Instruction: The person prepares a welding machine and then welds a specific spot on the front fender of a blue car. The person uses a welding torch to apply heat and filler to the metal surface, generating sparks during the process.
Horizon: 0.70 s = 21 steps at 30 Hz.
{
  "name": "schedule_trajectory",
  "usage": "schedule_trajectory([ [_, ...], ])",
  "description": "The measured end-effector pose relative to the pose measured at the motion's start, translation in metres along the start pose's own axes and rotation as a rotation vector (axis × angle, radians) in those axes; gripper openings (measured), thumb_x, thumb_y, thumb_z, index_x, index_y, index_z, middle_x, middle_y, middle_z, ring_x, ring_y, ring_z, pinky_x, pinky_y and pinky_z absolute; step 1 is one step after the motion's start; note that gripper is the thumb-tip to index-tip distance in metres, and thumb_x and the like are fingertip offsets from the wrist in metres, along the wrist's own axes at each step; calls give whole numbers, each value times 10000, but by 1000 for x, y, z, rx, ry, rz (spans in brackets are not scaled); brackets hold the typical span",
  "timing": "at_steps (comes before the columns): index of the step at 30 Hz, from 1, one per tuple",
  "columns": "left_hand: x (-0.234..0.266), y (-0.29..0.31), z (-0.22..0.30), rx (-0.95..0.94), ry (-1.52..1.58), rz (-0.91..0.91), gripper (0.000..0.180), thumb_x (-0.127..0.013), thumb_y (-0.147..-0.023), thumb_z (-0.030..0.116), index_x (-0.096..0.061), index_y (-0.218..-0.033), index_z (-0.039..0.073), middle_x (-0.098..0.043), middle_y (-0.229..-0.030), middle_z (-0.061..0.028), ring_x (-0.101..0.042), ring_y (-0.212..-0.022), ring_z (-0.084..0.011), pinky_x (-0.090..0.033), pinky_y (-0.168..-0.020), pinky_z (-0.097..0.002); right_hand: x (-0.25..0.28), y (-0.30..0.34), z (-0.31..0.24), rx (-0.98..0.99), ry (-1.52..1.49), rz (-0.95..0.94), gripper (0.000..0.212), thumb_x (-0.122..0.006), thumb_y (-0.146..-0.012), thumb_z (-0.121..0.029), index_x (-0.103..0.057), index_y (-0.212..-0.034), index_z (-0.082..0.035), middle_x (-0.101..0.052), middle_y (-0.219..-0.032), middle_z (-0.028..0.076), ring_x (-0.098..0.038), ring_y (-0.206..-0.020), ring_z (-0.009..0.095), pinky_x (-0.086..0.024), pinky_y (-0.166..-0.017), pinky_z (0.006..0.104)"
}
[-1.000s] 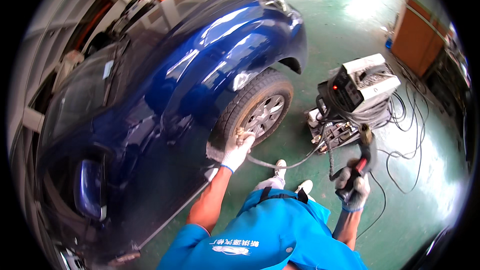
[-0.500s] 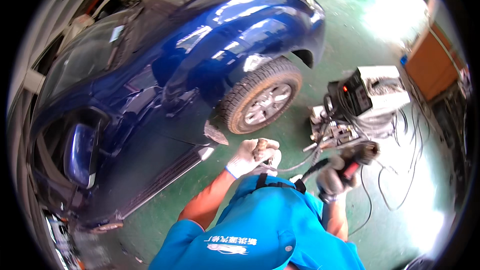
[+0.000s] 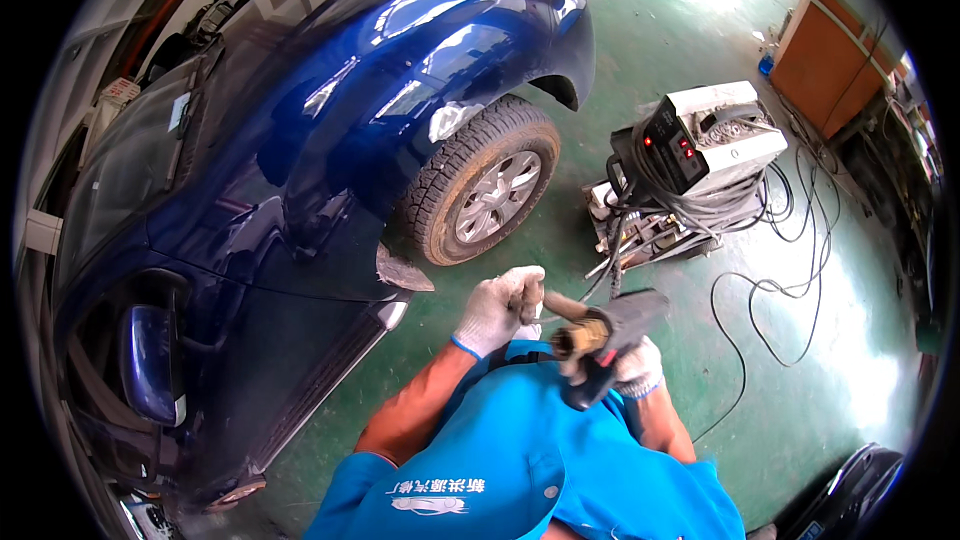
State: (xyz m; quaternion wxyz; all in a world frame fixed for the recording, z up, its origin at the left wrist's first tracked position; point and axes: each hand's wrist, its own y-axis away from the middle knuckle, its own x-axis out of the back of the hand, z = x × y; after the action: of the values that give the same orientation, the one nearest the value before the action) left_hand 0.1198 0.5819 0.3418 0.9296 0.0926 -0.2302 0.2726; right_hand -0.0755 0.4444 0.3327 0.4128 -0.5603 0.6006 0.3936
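Note:
My right hand [image 3: 638,365], in a whitish work glove, grips a black gun-shaped tool [image 3: 630,325] with a brass-coloured front end and a red detail near the handle. The tool is held before my waist and is slightly blurred. Close to it, my left hand [image 3: 492,312], also gloved, has its fingers closed; what lies inside them is hidden. A brownish rod-like piece [image 3: 567,306] spans the space between that hand and the tool. The machine's dark cable [image 3: 615,240] comes down toward both hands.
A blue car [image 3: 330,140] stands at the left, its front wheel [image 3: 490,195] ahead of my hands. Ahead to the right is a white-and-black wheeled machine [image 3: 700,145] with lit red indicators. Loose cables [image 3: 790,290] lie across the green floor [image 3: 650,30]. A dark object [image 3: 845,495] is at lower right.
My right hand has brought the tool leftward, close to my left hand, turning its brass-coloured end to the left. My left hand stays closed. The view has shifted a little.

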Motion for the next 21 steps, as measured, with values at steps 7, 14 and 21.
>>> schedule_trajectory([
  [7, 28, -61, -53, 314, 38, -296, 452, -736, -814, 172, -596, -1217, 25, -567, -875, 19, -563, -827, -94, -490, -771, -267, 8, 24, -28, 577, -64, 157, 771, -773, -707, -199, -457, -1380, 6, -644, -1052, 183, -627, -673, 265, -520, -579, 366],
  [14, 45, -140, -101, 491, 376, -311, 207, -682, -923, 213, -712, -1024, 35, -593, -683, 17, -566, -611, -106, -519, -657, -292, 44, 22, -26, 833, 523, 328, 778, -804, -780, -415, -466, -1310, 43, -638, -978, 143, -614, -661, 227, -516, -624, 342],
  [21, 37, -246, -156, 495, 442, 34, 198, -687, -923, 273, -666, -871, 83, -522, -604, 40, -471, -490, -81, -532, -641, -299, 16, -89, -30, 582, -356, -188, 440, -760, -781, -367, -545, -977, -37, -426, -476, 15, -362, -338, 121, -283, -336, 299],
])
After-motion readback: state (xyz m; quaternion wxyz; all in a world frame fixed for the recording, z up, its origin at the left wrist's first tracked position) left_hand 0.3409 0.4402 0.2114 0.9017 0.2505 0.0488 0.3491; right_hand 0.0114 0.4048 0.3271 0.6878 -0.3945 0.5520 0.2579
